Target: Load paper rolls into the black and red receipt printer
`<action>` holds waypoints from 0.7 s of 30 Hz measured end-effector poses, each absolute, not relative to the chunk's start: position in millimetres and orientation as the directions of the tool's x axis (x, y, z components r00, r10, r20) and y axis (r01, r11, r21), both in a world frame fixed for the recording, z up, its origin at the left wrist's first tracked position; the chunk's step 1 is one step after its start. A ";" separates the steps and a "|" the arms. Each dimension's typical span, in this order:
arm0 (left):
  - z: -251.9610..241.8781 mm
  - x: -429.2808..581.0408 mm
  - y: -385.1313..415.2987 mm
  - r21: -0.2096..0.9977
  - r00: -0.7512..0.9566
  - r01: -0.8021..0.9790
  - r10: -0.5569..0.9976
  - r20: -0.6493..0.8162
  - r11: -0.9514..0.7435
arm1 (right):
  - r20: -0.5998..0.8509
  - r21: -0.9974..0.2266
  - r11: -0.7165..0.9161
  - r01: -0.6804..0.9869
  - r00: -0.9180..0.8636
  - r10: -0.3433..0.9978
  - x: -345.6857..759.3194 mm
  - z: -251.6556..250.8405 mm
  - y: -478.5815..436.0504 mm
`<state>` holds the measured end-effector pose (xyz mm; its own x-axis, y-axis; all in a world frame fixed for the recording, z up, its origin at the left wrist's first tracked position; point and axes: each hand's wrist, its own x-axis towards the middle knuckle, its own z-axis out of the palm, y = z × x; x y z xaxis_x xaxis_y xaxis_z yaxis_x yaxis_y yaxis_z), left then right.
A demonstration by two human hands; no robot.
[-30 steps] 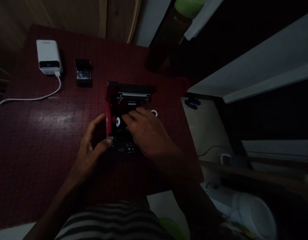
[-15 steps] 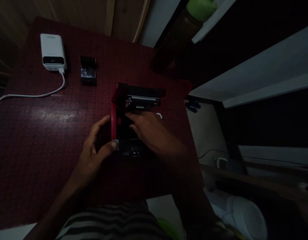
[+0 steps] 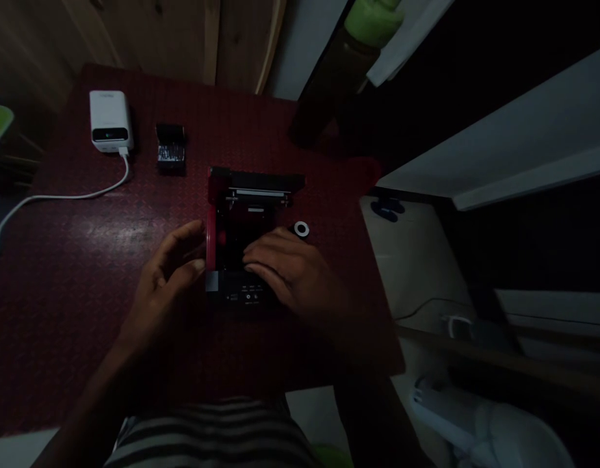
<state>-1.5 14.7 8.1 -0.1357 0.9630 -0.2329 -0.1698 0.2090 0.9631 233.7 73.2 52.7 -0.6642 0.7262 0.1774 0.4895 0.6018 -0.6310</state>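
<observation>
A small black and red printer-like device (image 3: 241, 221) with its lid raised sits on the dark red table (image 3: 85, 273). My left hand (image 3: 170, 276) rests against the device's red left side, fingers curled around its edge. My right hand (image 3: 290, 270) lies over the device's open front part, fingers bent down into it; what they touch is hidden. A small white ring (image 3: 301, 229) lies on the table just right of the device, beside my right hand.
A white power bank (image 3: 109, 120) with a white cable (image 3: 60, 195) sits at the far left. A small black object (image 3: 170, 148) lies beside it. A dark bottle with a green cap (image 3: 348, 58) stands behind. The table's right edge drops to a cluttered floor.
My right hand has drawn back toward me over the device's front, uncovering the white ring on the table. The white piece seen inside the device a second ago no longer shows.
</observation>
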 end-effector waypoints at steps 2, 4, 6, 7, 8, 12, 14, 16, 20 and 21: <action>12.9 -3.1 21.9 0.978 -0.178 -0.111 0.965 -0.192 0.174 | 0.183 -0.629 0.613 0.479 -0.675 0.715 237.2 49.4 75.0; 16.4 -5.1 31.9 0.990 -0.198 -0.054 0.971 -0.136 0.128 | 0.150 -0.630 0.613 0.477 -0.700 0.699 239.4 49.8 77.8; 18.5 -6.9 44.0 0.996 -0.211 -0.010 0.974 -0.084 0.084 | 0.098 -0.616 0.612 0.497 -0.722 0.685 238.5 52.9 82.0; 19.4 -7.5 50.5 0.998 -0.214 0.000 0.975 -0.058 0.060 | 0.069 -0.602 0.611 0.513 -0.729 0.681 236.8 54.7 84.4; 20.3 -7.7 57.1 1.000 -0.217 0.002 0.976 -0.030 0.031 | 0.044 -0.587 0.612 0.531 -0.733 0.679 234.7 56.3 86.7; 27.8 -3.4 82.2 0.995 -0.183 -0.010 0.978 0.096 -0.099 | 0.087 -0.496 0.658 0.566 -0.722 0.686 228.1 58.5 86.2; 34.3 1.8 91.9 0.991 -0.171 0.003 0.976 0.132 -0.134 | 0.219 -0.436 0.697 0.569 -0.684 0.696 228.8 58.2 76.6; 40.9 7.9 98.7 0.988 -0.177 0.058 0.972 0.152 -0.144 | 0.344 -0.379 0.711 0.592 -0.623 0.703 231.3 57.9 62.1; 48.1 16.7 102.6 0.986 -0.179 0.081 0.971 0.158 -0.146 | 0.460 -0.286 0.655 0.699 -0.499 0.734 235.1 55.6 32.5; 48.2 17.7 101.4 0.986 -0.186 0.070 0.969 0.164 -0.153 | 0.471 -0.268 0.644 0.716 -0.486 0.736 235.6 54.4 27.2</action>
